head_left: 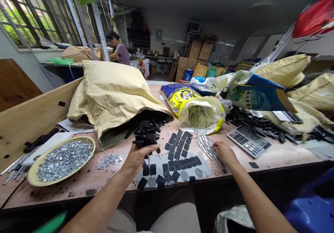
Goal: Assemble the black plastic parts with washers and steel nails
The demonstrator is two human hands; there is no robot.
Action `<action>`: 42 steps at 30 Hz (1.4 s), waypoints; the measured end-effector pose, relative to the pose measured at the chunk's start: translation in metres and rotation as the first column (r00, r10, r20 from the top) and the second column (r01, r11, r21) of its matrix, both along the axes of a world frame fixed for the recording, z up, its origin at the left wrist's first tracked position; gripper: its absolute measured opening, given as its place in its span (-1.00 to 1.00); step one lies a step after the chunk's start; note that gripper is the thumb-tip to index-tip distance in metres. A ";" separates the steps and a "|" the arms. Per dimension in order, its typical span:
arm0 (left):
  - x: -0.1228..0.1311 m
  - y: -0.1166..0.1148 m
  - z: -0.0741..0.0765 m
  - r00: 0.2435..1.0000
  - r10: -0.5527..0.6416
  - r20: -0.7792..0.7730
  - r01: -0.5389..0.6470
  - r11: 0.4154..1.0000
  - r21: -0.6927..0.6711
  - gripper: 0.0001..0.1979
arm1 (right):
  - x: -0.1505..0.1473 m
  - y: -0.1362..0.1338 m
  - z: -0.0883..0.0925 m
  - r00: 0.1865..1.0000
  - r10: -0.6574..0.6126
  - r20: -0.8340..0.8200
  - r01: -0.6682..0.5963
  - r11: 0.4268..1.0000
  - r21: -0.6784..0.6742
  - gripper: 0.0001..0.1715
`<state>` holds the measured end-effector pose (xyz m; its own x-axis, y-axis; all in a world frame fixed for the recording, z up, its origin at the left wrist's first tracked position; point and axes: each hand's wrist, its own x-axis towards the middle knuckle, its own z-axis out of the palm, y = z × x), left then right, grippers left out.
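Nearest: knees in pale shorts (153, 219) under the bench edge, both bare forearms reaching forward.

Left hand (138, 158): fingers closed tight around a bunch of black-headed metal spikes (146, 134), points jutting below the fist.

Right hand (225, 154): fingers curled at a spray of loose steel nails (206, 147); blurred, grip cannot be told.

Between the hands: black rubber pads (177, 165) laid in rows on a grey sheet (203, 167).

Beyond the nails: a white, yellow-trimmed sack (212, 116) lying open, more nails bundled in its mouth.

Left of the hands: a cream dish (32, 174) heaped with zinc washers (64, 160), a small spill (109, 160) beside it on the wooden workbench (78, 187).

Right of the hands: a desktop calculator (247, 142).

Behind: a large kraft paper sack (112, 97), with a co-worker (120, 54) at a far bench beside stacked cardboard cartons (194, 50).
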<state>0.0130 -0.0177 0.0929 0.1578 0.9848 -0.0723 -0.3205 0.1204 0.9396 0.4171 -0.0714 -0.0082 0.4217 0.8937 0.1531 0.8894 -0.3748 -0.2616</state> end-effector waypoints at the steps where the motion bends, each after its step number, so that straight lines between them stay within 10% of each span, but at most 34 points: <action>1: 0.002 0.002 0.001 1.000 -0.003 0.030 0.005 0.999 -0.036 -0.65 | 0.003 0.002 -0.003 1.000 0.003 0.009 -0.003 1.000 -0.012 -0.81; 19: -0.002 0.012 -0.013 0.987 -0.005 0.161 0.026 0.991 -0.129 -0.74 | 0.029 -0.019 0.004 0.987 0.078 -0.142 -0.060 0.990 0.129 -0.71; 22: 0.002 0.006 -0.015 0.998 0.049 0.050 -0.049 0.999 0.007 -0.68 | -0.013 -0.019 0.034 0.880 0.168 -0.445 -0.053 0.964 0.260 -0.62; 28: 0.016 -0.002 -0.023 0.996 -0.010 -0.090 0.033 0.966 0.257 -0.55 | -0.161 -0.018 0.123 0.411 0.509 -0.757 -0.225 0.861 0.457 -0.55; 34: 0.020 -0.008 -0.024 0.957 0.022 -0.290 0.089 0.927 0.363 -0.46 | -0.242 -0.005 0.152 0.602 0.731 -0.320 -0.423 0.632 0.649 -0.76; 42: 0.020 -0.011 -0.023 0.944 0.035 -0.327 0.093 0.926 0.367 -0.45 | -0.254 -0.002 0.134 0.660 0.719 -0.218 -0.507 0.640 0.577 -0.88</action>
<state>0.0326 -0.0286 0.0697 0.2177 0.9443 0.2466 0.0054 -0.2538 0.9672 0.1627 -0.0729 0.1260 -0.0901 0.8338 0.5447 0.6317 0.4706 -0.6160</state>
